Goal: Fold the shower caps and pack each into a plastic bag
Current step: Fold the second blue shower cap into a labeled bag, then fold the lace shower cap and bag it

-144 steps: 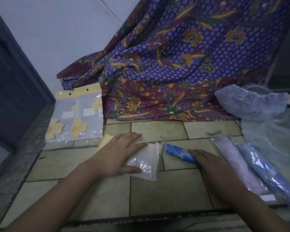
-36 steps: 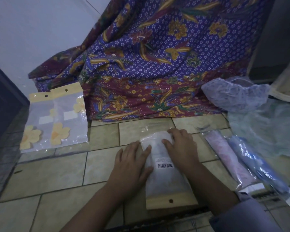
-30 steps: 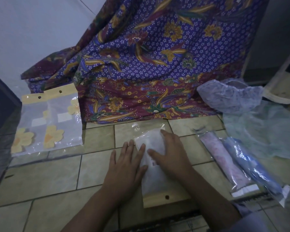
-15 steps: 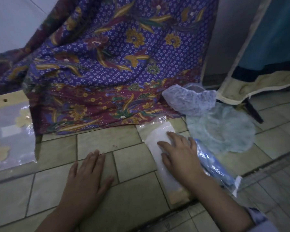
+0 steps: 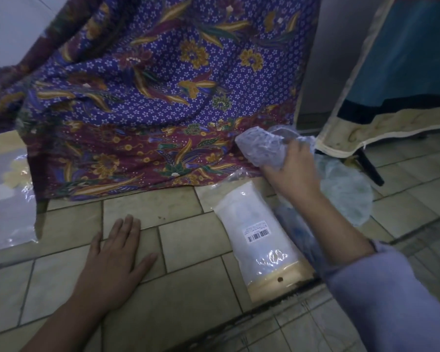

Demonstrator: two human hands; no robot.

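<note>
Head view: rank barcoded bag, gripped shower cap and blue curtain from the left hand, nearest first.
1. Barcoded bag, floor, right of the left hand.
2. Shower cap, in the right hand, behind.
3. Blue curtain, far right.

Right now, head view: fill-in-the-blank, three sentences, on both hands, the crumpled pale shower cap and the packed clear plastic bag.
The left hand lies flat on the ____ floor.
The right hand grips the crumpled pale lilac shower cap, not yet in a plastic ____.
The packed clear plastic bag with a tan cardboard header carries a white ____ label.
Missing: tiled; bag; barcode.
</note>
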